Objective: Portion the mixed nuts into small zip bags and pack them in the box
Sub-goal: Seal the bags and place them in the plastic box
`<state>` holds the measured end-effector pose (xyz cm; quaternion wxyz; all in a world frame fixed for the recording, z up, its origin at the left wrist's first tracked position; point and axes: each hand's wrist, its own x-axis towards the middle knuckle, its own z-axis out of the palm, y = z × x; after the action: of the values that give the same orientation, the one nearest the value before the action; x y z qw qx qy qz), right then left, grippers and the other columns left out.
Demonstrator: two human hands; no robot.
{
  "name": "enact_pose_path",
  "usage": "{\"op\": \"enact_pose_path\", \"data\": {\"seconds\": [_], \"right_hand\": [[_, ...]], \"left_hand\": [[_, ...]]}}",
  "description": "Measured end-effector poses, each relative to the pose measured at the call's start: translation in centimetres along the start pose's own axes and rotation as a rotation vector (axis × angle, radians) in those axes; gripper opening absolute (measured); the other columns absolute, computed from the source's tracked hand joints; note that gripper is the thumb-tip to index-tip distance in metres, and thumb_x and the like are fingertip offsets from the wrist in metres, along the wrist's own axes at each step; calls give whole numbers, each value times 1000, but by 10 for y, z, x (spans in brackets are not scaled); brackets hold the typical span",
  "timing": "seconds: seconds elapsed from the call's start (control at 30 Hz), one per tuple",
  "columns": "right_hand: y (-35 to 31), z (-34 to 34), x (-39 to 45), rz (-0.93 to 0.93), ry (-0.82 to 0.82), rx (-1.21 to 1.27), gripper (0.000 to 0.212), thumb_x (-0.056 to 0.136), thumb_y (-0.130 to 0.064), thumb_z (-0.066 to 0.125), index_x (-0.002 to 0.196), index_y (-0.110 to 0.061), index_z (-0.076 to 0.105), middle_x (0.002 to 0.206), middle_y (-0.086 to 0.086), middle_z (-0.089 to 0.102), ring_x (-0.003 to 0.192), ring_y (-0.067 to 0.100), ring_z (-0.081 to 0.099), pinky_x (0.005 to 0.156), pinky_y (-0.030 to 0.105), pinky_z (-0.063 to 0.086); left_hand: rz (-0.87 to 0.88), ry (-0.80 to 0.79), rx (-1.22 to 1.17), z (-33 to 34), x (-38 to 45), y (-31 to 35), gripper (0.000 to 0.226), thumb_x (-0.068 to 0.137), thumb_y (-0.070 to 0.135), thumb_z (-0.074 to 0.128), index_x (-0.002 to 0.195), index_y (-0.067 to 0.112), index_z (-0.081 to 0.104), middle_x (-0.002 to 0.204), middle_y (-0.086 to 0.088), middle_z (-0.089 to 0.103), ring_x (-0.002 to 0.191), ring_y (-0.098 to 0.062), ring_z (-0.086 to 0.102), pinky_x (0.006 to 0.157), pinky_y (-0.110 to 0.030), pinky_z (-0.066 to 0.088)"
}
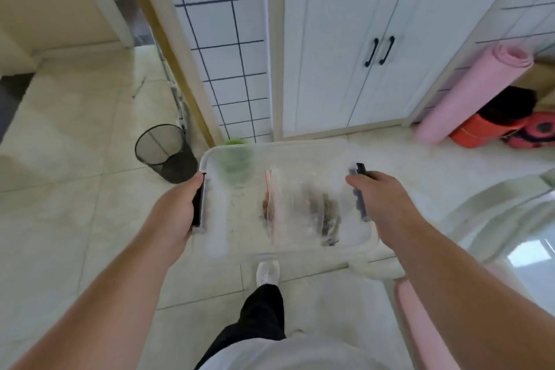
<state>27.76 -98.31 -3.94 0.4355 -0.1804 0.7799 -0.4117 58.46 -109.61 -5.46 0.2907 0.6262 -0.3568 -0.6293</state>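
- The person is carrying the clear box (288,159) level above the floor; keeping it flat is wise.
- The left hand (174,213) is curling round the box's left dark latch, the right hand (387,201) round its right one.
- Zip bags (300,207) of nuts are lying inside the box, beyond the shoe (268,272).
- The bin (165,152) is standing left of the box.

I see a clear box (288,156) mid-frame with black clips on both sides, bags (300,207) inside with brown nuts and a red zip strip. Green blur at its upper left corner. Black mesh bin (163,152) left of it. Pink rolled mat (474,90) at right, orange-red bag (480,132) below it. White cabinet (360,39) with black handles; white wall tiles (222,24) with a dark grid. Black trousers (258,312), white shoe (268,272) at the bottom.
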Motion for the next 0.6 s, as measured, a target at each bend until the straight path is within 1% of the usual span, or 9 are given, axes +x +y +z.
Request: {"op": "enact_pose_path", "data": {"seconds": [0.17,0.23,0.3,0.33,0.37,0.43,0.47,0.53,0.6], "right_hand": [[-32,-17,48,18,115,80,21,77,-35,67,75,-15,59,64,2,50,58,20,45,59,36,36],[-48,-24,66,12,163,104,20,79,-32,66,76,-15,58,65,3,49,59,21,45,60,36,35],[-63,-31,81,9,206,147,18,80,-30,66,78,-13,59,65,3,49,58,20,45,57,35,35],[-70,-35,89,8,227,161,17,81,-29,66,78,-13,60,64,2,49,57,20,46,56,34,36],[-77,-38,96,9,251,166,17,82,-28,65,77,-13,60,63,2,49,56,19,46,55,33,36],[-89,-44,109,9,291,175,18,84,-27,65,75,-12,59,62,3,49,55,20,45,55,33,37],[-95,-48,115,10,307,183,18,85,-26,64,75,-12,58,62,3,49,55,20,45,55,34,37],[-106,-54,127,22,333,193,19,86,-26,64,76,-12,58,64,4,49,56,20,46,56,34,38],[-116,-62,141,28,346,204,18,86,-26,64,77,-11,58,64,5,48,55,19,45,55,33,37]], "left_hand": [[15,-136,96,53,72,53,41,91,55,63,111,23,78,93,-1,80,83,-22,75,71,-36,53],[30,-181,159,76,96,79,42,95,57,62,115,23,77,101,-2,80,92,-24,74,74,-38,54],[63,-234,210,98,116,104,40,94,60,62,106,26,79,103,-2,81,100,-27,74,88,-46,58],[77,-262,241,109,124,117,42,91,64,62,100,27,81,102,-2,81,102,-29,74,96,-52,56],[89,-283,291,120,131,129,46,86,69,60,96,30,81,102,-3,81,104,-31,74,100,-56,54],[128,-302,378,141,144,151,54,76,78,56,92,32,81,99,-1,81,102,-32,74,101,-60,53],[148,-308,397,151,150,161,55,76,79,55,90,33,81,97,0,82,101,-31,75,101,-59,53],[173,-322,405,171,162,176,46,86,75,52,85,39,81,93,5,82,99,-28,75,101,-56,53],[180,-341,404,190,174,187,41,95,68,49,77,48,80,88,10,82,95,-24,77,97,-50,55]]}}
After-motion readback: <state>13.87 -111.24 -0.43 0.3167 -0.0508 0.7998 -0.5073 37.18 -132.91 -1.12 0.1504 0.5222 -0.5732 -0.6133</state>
